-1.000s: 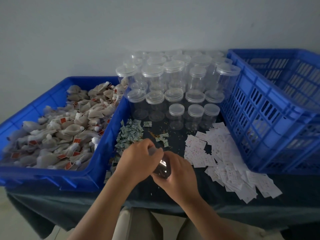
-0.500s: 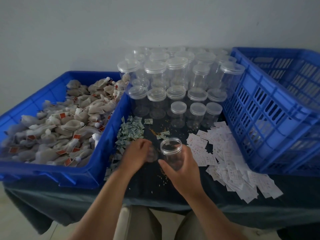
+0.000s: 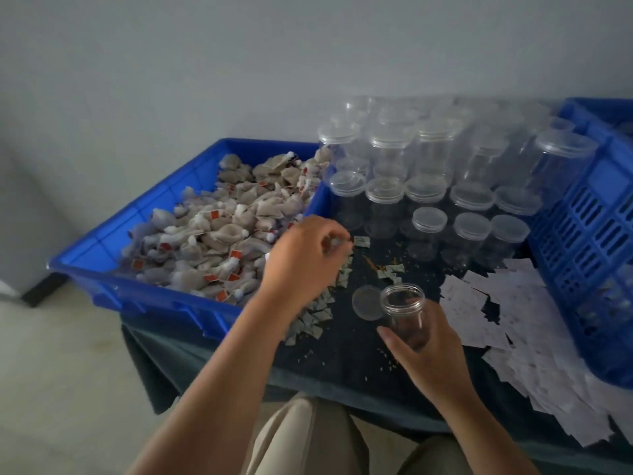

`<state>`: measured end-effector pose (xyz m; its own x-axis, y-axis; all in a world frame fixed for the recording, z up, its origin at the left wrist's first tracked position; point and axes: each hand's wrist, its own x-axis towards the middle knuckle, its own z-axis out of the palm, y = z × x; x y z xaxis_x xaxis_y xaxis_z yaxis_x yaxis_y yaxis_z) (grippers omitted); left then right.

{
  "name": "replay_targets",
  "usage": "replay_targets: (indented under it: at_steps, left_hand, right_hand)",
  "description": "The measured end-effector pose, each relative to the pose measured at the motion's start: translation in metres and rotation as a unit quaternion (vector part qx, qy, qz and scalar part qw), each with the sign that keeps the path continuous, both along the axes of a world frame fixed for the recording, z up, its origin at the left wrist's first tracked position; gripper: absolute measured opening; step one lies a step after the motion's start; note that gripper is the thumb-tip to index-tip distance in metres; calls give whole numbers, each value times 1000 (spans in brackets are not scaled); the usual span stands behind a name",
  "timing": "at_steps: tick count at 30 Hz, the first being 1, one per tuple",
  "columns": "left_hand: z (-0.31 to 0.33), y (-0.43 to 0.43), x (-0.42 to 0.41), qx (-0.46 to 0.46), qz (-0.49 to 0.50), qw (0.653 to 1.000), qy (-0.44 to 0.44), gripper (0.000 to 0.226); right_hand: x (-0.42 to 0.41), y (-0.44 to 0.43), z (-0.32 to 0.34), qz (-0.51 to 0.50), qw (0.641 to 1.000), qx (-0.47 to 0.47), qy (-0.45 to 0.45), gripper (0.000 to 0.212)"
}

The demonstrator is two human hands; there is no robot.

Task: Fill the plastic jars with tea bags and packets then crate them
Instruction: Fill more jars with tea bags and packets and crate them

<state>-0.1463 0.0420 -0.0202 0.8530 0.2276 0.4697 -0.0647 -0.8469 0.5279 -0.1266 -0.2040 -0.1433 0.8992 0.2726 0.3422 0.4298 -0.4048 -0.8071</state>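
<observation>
My right hand (image 3: 435, 358) grips an open clear plastic jar (image 3: 406, 311), upright and just above the dark table. The jar's lid (image 3: 365, 302) lies flat on the table to its left. My left hand (image 3: 305, 258) hovers with curled fingers over a strip of small green packets (image 3: 317, 315), beside the blue bin (image 3: 137, 293) heaped with tea bags (image 3: 219, 241). Something pale shows at its fingertips, but whether it holds a packet is unclear.
Several lidded empty jars (image 3: 430, 219) stand in rows at the back of the table. White paper slips (image 3: 486, 317) are spread at the right, running under a slotted blue crate (image 3: 582, 234). Crumbs dot the dark tablecloth (image 3: 342, 358).
The lid came off the jar and now lies on the table. My left hand moved up and left over the green packets. My right hand still holds the jar, now open.
</observation>
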Motion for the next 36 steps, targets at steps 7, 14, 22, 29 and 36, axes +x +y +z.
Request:
replay_targets:
  at_steps: [7, 14, 22, 29, 36]
  left_hand:
    - [41, 111, -10, 17, 13, 910, 413, 35]
    - [-4, 105, -17, 162, -10, 860, 484, 43]
    - [-13, 113, -17, -13, 106, 968, 227, 15]
    - [40, 76, -17, -204, 140, 969, -3, 32]
    - [56, -13, 17, -287, -58, 956, 27, 27]
  right_hand:
    - [-1, 2, -2, 15, 999, 17, 27, 48]
    - [-3, 3, 1, 16, 1000, 1, 19, 48]
    - [-2, 3, 3, 11, 1000, -7, 24, 47]
    - [-1, 3, 4, 12, 1000, -3, 22, 47]
    - [-3, 1, 7, 23, 999, 11, 21, 48]
